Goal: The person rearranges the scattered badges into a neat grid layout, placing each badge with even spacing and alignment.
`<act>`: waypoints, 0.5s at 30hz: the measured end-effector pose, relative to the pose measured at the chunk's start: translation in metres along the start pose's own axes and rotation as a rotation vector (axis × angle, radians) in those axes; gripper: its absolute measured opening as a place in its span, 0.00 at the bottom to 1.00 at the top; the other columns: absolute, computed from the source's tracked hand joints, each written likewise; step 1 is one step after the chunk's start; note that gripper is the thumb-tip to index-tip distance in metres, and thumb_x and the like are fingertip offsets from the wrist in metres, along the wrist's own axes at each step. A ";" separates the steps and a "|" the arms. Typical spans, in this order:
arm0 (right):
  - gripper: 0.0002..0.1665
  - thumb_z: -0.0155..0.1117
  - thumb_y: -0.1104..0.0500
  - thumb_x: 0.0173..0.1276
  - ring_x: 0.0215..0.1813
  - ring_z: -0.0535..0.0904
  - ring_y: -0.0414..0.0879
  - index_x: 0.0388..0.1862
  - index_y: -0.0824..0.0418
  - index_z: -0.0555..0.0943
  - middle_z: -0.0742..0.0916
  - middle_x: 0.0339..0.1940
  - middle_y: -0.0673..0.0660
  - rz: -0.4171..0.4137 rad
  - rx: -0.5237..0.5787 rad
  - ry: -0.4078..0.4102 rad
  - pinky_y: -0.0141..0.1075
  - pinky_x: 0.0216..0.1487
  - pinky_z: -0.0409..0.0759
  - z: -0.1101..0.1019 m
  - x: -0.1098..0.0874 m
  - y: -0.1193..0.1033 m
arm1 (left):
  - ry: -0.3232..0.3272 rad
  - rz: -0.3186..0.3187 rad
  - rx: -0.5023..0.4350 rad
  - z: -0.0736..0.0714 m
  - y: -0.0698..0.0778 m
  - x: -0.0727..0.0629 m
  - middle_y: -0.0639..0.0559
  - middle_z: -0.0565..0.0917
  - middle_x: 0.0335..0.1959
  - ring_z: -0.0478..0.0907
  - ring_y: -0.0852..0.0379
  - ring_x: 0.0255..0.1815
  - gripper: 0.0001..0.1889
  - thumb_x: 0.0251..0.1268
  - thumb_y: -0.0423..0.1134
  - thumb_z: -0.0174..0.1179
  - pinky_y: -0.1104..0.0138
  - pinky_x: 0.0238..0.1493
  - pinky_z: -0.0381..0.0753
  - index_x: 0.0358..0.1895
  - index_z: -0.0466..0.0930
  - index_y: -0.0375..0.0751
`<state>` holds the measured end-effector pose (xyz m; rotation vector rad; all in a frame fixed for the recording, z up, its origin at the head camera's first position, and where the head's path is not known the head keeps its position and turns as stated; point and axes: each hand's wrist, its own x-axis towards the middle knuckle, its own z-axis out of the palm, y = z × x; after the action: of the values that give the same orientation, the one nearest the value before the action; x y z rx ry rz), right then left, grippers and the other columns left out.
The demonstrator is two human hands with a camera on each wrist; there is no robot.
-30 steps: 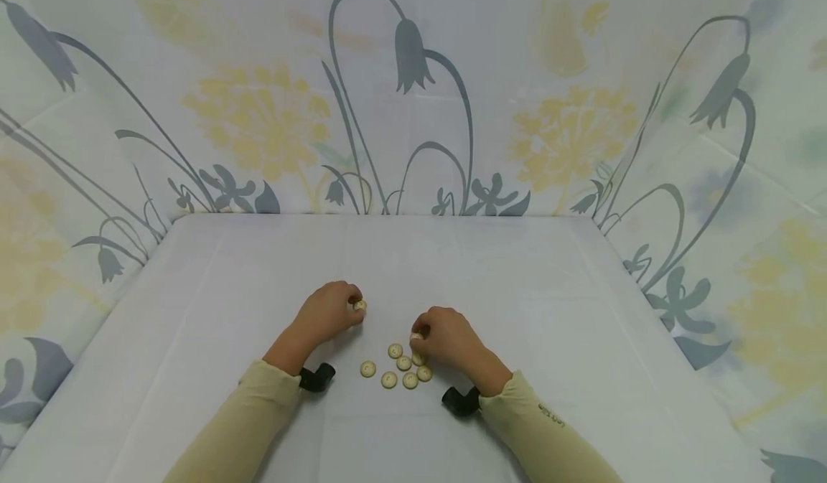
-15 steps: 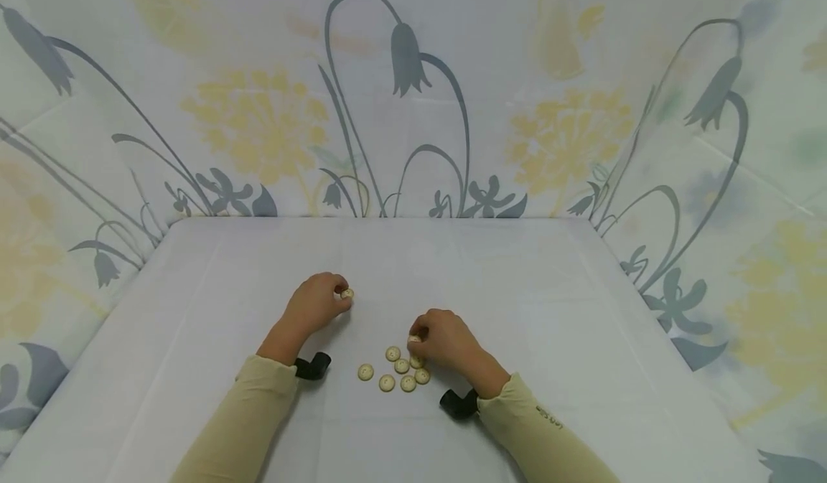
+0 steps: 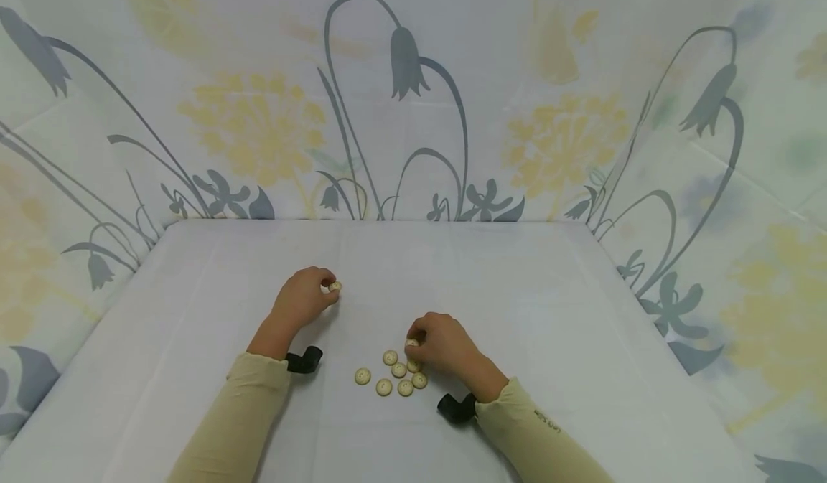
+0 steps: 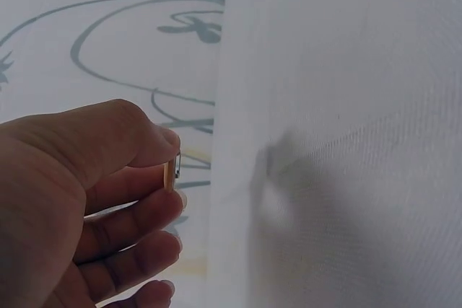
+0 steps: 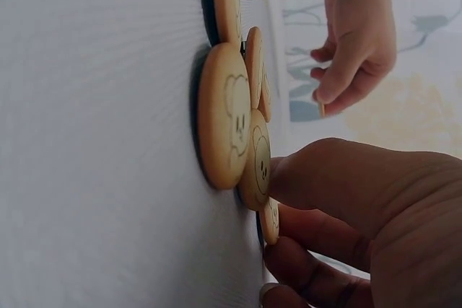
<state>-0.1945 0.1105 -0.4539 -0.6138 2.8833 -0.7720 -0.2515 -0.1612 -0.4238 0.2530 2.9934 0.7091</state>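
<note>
Cloth (image 3: 413, 124) printed with flowers walls the far edge of the table (image 3: 517, 275), head view; black wrist mounts (image 3: 455, 408) flank loose discs (image 3: 398, 370). Left hand (image 3: 298, 299) pinches one disc (image 3: 335, 286), right hand (image 3: 447, 342) another disc (image 3: 412, 342) beside the cluster. Left wrist: thin disc edge-on, faintly ribbed white table rightward. Right wrist: rounded, biscuit-coloured discs, bear-faced, crowding the thumb.

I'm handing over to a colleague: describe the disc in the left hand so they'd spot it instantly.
Over the white table, find the left hand. It pinches a wooden-looking disc, the only one well away from the group near the right hand.
</note>
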 end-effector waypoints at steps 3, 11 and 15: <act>0.08 0.67 0.56 0.55 0.32 0.75 0.39 0.33 0.55 0.87 0.83 0.30 0.46 0.003 0.000 0.000 0.33 0.36 0.74 0.000 0.000 0.000 | 0.017 0.005 -0.002 -0.001 -0.003 0.001 0.41 0.83 0.50 0.79 0.42 0.51 0.17 0.65 0.42 0.59 0.50 0.52 0.77 0.52 0.82 0.36; 0.08 0.67 0.55 0.56 0.33 0.75 0.39 0.34 0.55 0.87 0.83 0.30 0.47 -0.002 -0.001 0.001 0.33 0.37 0.74 0.000 0.000 -0.001 | 0.066 0.003 -0.004 -0.007 -0.009 0.002 0.40 0.83 0.49 0.79 0.42 0.51 0.17 0.66 0.41 0.57 0.51 0.51 0.77 0.52 0.81 0.34; 0.07 0.67 0.55 0.56 0.32 0.75 0.39 0.34 0.55 0.87 0.83 0.30 0.46 0.000 -0.001 -0.001 0.33 0.37 0.74 0.000 0.000 0.000 | 0.080 -0.003 -0.004 -0.009 -0.015 0.003 0.40 0.83 0.50 0.79 0.42 0.51 0.17 0.66 0.40 0.56 0.50 0.51 0.77 0.52 0.81 0.33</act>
<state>-0.1945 0.1105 -0.4534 -0.6134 2.8834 -0.7703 -0.2569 -0.1773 -0.4226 0.2256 3.0665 0.7426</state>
